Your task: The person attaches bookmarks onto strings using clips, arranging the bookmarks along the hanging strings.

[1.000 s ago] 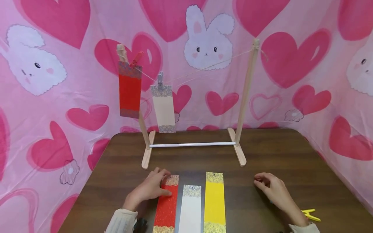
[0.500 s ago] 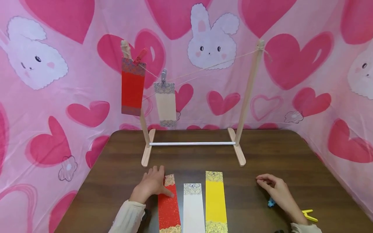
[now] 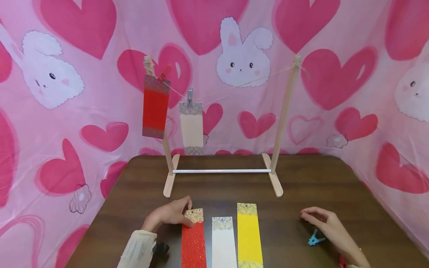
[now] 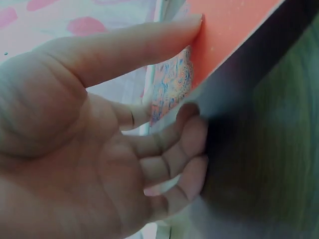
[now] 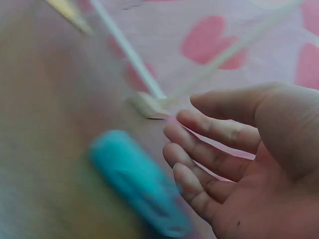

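Note:
My left hand [image 3: 174, 211] is at the upper left corner of a red card [image 3: 193, 243] with gold lace ends. In the left wrist view its thumb [image 4: 149, 47] lies across the card's face, with the other fingers loosely bent by the card's edge, near the tabletop. Beside the red card lie a white card [image 3: 223, 242] and a yellow card [image 3: 249, 238], both with lace-patterned ends. Over the right side of the table, my right hand [image 3: 330, 227] is loosely curled and holds nothing. Close to it lies a blue clothespin [image 3: 315, 238], large in the right wrist view.
A wooden stand with two posts [image 3: 285, 115] and a white crossbar [image 3: 221, 171] stands at the back. From its string hang a red card [image 3: 155, 108] on a red clothespin [image 3: 164, 73] and a cream card [image 3: 192, 128] on a grey clothespin [image 3: 190, 96]. A red object [image 3: 342, 260] shows beside my right wrist.
The left hand shifts about the red card's upper left edge, its fingers drawing in from a wider spread; the card's tilt changes slightly. The right hand moves slightly right, and the blue clothespin comes into view.

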`<state>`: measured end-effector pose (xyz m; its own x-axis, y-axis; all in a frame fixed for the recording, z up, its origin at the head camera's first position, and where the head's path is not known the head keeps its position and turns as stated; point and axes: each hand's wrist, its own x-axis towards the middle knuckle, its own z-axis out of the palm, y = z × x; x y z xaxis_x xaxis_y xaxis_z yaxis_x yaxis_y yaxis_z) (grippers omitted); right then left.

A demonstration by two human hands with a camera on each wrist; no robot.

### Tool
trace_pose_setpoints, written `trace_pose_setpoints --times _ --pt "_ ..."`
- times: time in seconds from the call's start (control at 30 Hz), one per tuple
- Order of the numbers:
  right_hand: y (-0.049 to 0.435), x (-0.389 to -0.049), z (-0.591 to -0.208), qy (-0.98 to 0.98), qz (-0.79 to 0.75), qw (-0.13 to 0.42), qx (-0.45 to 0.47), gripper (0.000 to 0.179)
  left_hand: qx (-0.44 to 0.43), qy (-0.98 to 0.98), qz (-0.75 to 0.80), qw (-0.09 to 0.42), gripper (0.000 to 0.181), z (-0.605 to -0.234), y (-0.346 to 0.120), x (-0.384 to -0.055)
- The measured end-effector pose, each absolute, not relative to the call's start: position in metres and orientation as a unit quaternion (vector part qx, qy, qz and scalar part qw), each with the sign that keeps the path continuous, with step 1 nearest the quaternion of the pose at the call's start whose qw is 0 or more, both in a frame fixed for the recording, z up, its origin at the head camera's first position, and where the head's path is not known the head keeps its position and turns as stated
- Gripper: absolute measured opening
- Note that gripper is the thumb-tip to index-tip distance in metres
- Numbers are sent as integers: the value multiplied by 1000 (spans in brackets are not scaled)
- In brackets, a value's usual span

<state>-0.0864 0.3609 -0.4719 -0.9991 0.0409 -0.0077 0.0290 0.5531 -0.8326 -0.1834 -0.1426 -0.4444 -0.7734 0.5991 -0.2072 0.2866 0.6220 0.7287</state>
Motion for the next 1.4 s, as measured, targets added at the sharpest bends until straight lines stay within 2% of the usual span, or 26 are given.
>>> trace_pose_setpoints --times 0.2,0.5,0.63,0.8,1.1,1.27,1.4 --pt "378 -72 -461 -899 437 4 -43 36 259 837 413 247 41 -453 -139 -186" --pt "377 -66 -466 -933 346 -96 17 50 245 754 514 329 38 -461 -151 -197" --pt "373 -67 -465 -929 351 -118 17 41 244 738 525 346 37 -462 -153 -197" --pt "368 -72 -465 -931 348 -112 5 33 239 745 520 342 35 -464 -153 -197" --pt "359 -75 -467 -950 309 -47 -14 34 255 727 538 342 31 -469 -162 -204" --pt "360 -70 -468 -920 379 -69 68 43 234 683 603 338 31 -473 -177 -213" --pt "366 -72 -474 -898 414 -52 141 40 179 689 643 282 34 -476 -183 -218"
